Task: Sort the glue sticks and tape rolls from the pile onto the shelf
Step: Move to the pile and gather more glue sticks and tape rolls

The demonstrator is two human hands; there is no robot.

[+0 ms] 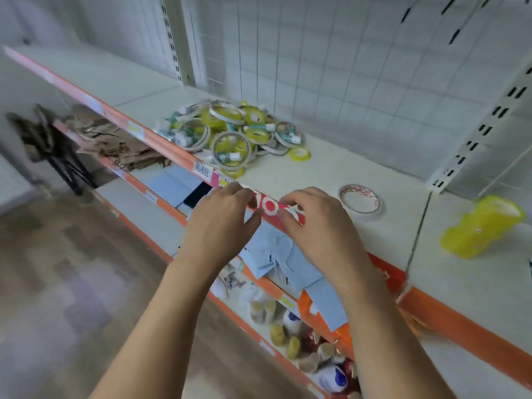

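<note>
With left hand point(221, 223) and right hand point(316, 228) each pinching an end of a red, white-ringed object point(269, 204) at the white shelf point(316, 168) edge, keep it level, well short of the jumbled pile of tape rolls and glue sticks point(230, 133) beyond the left hand.

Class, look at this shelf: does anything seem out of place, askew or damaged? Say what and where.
Yes. Tape rolls and glue sticks lie in a jumbled pile on the shelf, not sorted. Below, blue sheets hang askew over the lower shelf's edge. The yellow stack lies on its side.
</note>
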